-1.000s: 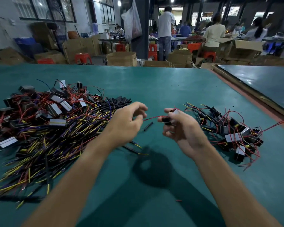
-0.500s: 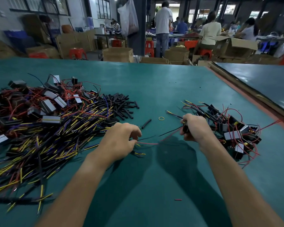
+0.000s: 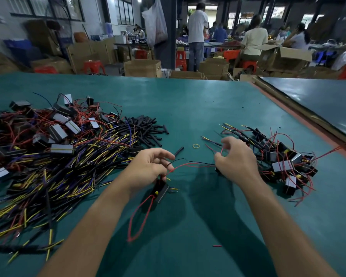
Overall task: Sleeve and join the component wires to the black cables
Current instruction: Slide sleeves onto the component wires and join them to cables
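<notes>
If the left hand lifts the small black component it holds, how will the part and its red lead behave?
The black component probably lifts as a light, rigid block: the left hand holds it with fingertips alone. Its red lead looks floppy, sagging in a slack loop below it, so it would likely trail and swing.

No lettering can be read anywhere. The grey-faced components [image 3: 61, 149] show only a yellow stripe. The cardboard boxes [image 3: 142, 67] behind are too blurred.

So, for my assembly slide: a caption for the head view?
Left hand holding a black component, right hand beside a pile of wired parts on a green table.
</notes>
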The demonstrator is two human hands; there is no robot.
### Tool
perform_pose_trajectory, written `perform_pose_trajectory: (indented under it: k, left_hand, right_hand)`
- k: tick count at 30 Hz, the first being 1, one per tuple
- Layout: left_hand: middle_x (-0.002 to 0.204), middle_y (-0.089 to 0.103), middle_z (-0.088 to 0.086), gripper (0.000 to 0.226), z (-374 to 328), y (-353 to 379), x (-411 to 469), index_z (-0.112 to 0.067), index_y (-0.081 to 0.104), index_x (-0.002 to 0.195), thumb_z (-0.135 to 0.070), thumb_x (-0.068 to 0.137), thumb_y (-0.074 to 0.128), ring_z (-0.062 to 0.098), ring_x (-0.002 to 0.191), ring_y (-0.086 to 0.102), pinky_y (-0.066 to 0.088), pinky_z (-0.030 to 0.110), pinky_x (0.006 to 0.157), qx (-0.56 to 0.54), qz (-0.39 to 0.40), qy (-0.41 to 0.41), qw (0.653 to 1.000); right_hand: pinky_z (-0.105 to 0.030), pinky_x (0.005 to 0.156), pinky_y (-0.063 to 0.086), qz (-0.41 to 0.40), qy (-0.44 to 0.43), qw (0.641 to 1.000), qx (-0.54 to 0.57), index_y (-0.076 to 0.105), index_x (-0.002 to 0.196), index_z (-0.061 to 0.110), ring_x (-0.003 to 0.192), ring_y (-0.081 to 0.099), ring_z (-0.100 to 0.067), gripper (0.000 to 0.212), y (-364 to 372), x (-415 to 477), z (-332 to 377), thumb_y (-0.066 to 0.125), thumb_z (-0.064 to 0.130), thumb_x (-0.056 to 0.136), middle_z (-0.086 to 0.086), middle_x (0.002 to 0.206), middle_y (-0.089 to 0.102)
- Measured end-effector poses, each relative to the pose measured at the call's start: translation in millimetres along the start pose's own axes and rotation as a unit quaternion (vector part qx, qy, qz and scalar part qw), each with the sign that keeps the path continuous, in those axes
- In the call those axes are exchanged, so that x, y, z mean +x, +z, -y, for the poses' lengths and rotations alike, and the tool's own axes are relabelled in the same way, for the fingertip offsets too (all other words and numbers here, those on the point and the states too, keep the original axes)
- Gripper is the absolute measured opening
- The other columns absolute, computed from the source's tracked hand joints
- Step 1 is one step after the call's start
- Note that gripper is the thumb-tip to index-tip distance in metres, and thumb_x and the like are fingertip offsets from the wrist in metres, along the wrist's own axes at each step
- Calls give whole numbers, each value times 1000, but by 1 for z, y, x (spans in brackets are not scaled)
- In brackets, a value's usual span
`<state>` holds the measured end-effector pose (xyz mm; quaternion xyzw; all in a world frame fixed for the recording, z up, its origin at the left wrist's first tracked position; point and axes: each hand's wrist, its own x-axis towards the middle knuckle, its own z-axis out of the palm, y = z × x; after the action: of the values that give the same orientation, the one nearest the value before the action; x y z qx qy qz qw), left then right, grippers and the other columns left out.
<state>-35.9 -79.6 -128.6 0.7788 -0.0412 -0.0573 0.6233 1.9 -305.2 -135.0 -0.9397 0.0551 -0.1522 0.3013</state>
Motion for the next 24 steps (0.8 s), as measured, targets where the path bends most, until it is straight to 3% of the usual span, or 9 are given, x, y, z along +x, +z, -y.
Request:
perform_pose_trajectory:
  k: [3, 6, 8, 10, 13, 16, 18, 20, 24]
  left_hand:
    - [72, 67, 4, 34, 2, 4, -1, -2, 61, 107, 19, 85, 46, 12, 48, 53, 42, 16, 48, 5, 23, -13, 1000]
    - [72, 66, 6, 24, 5, 6, -1, -4, 61, 109, 5, 87, 63, 11, 50, 53, 42, 15, 49, 4, 29, -4, 1000]
    - [72, 66, 3, 29, 6, 7, -1, -10, 62, 108, -5, 83, 74, 12, 53, 52, 41, 15, 50, 9, 35, 3, 999]
    - [70, 66, -3, 33, 8, 7, 1, -16, 63, 105, -7, 78, 79, 17, 59, 49, 40, 20, 56, 29, 34, 21, 999]
    - [65, 64, -7, 25, 13, 8, 3, -23, 68, 94, -5, 79, 78, 16, 62, 48, 39, 25, 60, 74, 23, 53, 996]
    - [67, 67, -3, 22, 17, 9, 5, -26, 67, 96, -11, 82, 77, 14, 60, 50, 40, 26, 60, 102, 11, 66, 993]
    - [65, 66, -3, 20, 18, 9, 7, -26, 66, 96, -12, 85, 74, 12, 56, 49, 40, 26, 59, 117, 5, 68, 991]
    - [63, 66, -5, 18, 20, 11, 8, -26, 66, 95, -14, 85, 73, 10, 52, 49, 42, 26, 58, 151, -3, 69, 986]
    - [63, 67, -9, 19, 23, 15, 6, -27, 64, 96, -18, 83, 74, 2, 45, 47, 39, 21, 56, 219, -26, 65, 973]
  right_hand:
    - [-33, 94, 48, 46, -107, 988, 100, 67, 112, 19, 97, 64, -17, 24, 5, -13, 15, 59, 18, 90, 10, 95, 70]
    - [-31, 90, 50, 151, -142, 976, 69, 71, 106, 23, 95, 66, -15, 24, 10, -20, 20, 53, 18, 92, 7, 97, 75]
    - [-25, 78, 50, 170, -145, 972, 67, 73, 95, 26, 84, 66, -6, 26, 7, -17, 18, 51, 13, 90, 8, 90, 75]
    - [-14, 59, 41, 162, -144, 974, 63, 71, 80, 29, 59, 57, 6, 34, 2, -14, 14, 49, 5, 85, 16, 72, 71]
    - [-9, 45, 33, 162, -139, 976, 48, 72, 77, 26, 46, 50, 4, 34, -1, -13, 10, 48, 3, 83, 27, 49, 55]
    - [-10, 55, 34, 175, -152, 973, 9, 74, 89, 29, 54, 51, 4, 29, 2, -16, 12, 52, 10, 85, 25, 54, 57]
    - [-21, 69, 42, 186, -155, 970, -11, 73, 99, 33, 70, 56, -5, 28, 5, -19, 13, 55, 15, 86, 15, 72, 64]
    - [-23, 79, 45, 191, -159, 968, -25, 71, 105, 33, 86, 61, -14, 27, 8, -19, 13, 57, 18, 87, 9, 90, 70]
    - [-20, 84, 41, 189, -172, 966, -42, 71, 106, 29, 94, 62, -10, 25, 11, -19, 12, 61, 17, 86, 14, 100, 71]
